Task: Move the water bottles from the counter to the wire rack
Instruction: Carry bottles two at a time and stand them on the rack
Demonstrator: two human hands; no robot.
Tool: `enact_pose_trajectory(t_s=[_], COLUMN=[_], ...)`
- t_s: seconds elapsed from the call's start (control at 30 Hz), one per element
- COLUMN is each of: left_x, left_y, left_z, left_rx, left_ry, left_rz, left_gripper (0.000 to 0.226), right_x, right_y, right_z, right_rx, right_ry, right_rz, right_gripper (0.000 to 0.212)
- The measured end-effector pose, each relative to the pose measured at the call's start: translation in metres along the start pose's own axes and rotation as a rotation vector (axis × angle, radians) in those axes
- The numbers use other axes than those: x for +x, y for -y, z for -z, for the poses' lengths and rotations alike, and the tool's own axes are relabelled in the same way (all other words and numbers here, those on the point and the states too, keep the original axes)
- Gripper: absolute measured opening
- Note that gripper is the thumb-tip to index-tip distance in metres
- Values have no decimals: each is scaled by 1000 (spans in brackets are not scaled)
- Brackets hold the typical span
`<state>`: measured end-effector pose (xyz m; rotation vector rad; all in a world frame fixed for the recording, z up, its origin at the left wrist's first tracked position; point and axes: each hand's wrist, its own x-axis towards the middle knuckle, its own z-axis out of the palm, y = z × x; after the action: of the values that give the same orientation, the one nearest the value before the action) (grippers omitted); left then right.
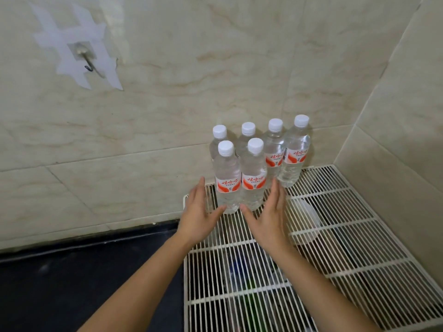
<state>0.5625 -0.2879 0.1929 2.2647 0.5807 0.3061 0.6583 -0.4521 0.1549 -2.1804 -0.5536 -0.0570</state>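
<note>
Several clear water bottles with white caps and red-and-white labels stand upright in two rows at the back left of the white wire rack [335,236]. The two front bottles [227,178] [253,176] stand side by side. My left hand [200,212] is open just left of the front pair, its thumb tip near the left bottle's base. My right hand [269,216] is open just right of them, thumb tip by the right bottle's base. Neither hand holds a bottle. The back row [293,154] stands against the wall.
The rack fills the corner between two beige marble-tiled walls. A dark counter [84,279] lies to its left. Under the rack wires show a white round lid [304,219] and dim blue and green items. A metal hook [87,61] is taped high on the left wall.
</note>
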Motion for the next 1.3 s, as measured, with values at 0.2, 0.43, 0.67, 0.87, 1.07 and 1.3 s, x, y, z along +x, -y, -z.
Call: enact_pose_trajectory(t_s=[0.2,0.43,0.67,0.87,1.07,1.3], left_x=[-45,-147,-306,-447,-516,-514], left_y=[51,140,263,354,413,486], left_z=[68,197,332,437,517,556], left_rx=[339,626,703,770,800,762], left_ry=[-301,-524,-654,-671,-679,-645], left_rz=[-61,73,197,340,491,539], left_gripper=[77,70,67,67,68,71], right_x=[-13,-72,-195,-317,-383,-394], right_y=[58,178,311,433,522,539], right_z=[-25,-117,-241,-345,-410,-483], right_rx=[-66,-113,-166,-134,-95,-158], right_ry=[-325,-104,101,256,351,431], right_rz=[583,800,852,863,976,922], right_gripper=[82,75,78,72,66,64])
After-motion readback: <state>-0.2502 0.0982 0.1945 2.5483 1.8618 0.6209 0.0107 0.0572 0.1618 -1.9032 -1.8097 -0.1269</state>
